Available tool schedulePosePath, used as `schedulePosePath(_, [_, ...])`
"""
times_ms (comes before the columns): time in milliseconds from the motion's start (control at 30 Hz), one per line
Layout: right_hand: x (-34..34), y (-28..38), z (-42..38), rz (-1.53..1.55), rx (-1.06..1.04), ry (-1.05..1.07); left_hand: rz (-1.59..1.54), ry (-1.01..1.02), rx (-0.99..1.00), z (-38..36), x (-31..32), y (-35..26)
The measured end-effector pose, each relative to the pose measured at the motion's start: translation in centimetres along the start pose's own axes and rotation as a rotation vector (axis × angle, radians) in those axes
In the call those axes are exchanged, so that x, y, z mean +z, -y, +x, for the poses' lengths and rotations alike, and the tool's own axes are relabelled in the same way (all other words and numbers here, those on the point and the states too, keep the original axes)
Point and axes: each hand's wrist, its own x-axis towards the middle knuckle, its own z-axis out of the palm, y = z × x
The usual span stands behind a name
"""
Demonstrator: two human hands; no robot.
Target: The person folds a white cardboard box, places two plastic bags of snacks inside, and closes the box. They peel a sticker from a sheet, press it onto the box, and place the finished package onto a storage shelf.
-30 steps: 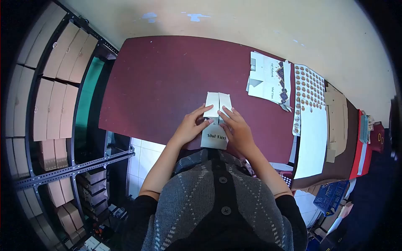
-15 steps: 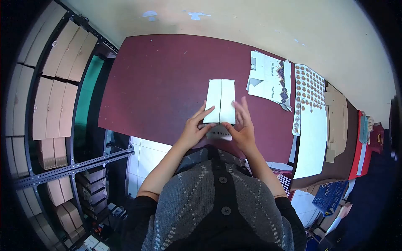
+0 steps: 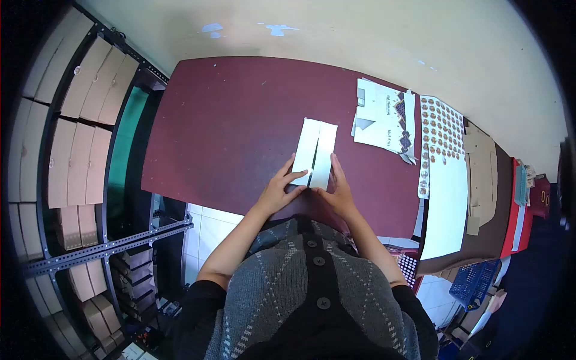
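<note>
A white folded carton box (image 3: 321, 144) rests on the dark red table, tilted slightly clockwise. Two long panels form its top, and a narrow dark gap runs between them, wider toward the near end. My left hand (image 3: 277, 189) grips the near left corner, with the index finger on the top and the thumb at the near edge. Along the right side lie the fingers of my right hand (image 3: 338, 193), its thumb pressed to the near end close to the left thumb. The underside of the box is hidden.
Flat printed carton sheets (image 3: 384, 114) lie at the right of the table (image 3: 228, 120). Beyond them are a sheet of round stickers (image 3: 443, 129) and brown cardboard (image 3: 480, 174). A metal shelf with boxes (image 3: 78, 156) stands left; a blue basket (image 3: 473, 282) sits lower right.
The printed flap sticking out at the near end has gone out of sight. My right fingers have come down onto the side of the box, which has turned slightly clockwise.
</note>
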Motion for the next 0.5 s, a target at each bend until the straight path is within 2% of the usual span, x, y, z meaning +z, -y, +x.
schedulePosePath(67, [-0.3, 0.7, 0.0, -0.112, 0.032, 0.008, -0.004, -0.032, 0.027, 0.1, 0.1, 0.2])
schedulePosePath(133, [-0.4, 0.6, 0.1, -0.226, 0.038, 0.017, -0.153, -0.048, -0.079, 0.3, 0.3, 0.1])
schedulePosePath(233, [-0.3, 0.7, 0.2, -0.295, 0.001, -0.035, -0.079, -0.135, -0.074, 0.7, 0.2, -0.6])
schedulePosePath(367, [-0.1, 0.3, 0.2, -0.26, 0.007, -0.102, -0.063, -0.179, -0.113, 1.2, -0.1, -0.4])
schedulePosePath(500, [-0.2, 0.3, 0.4, -0.174, 0.017, -0.191, -0.275, -0.185, -0.261, 1.5, 0.0, -0.2])
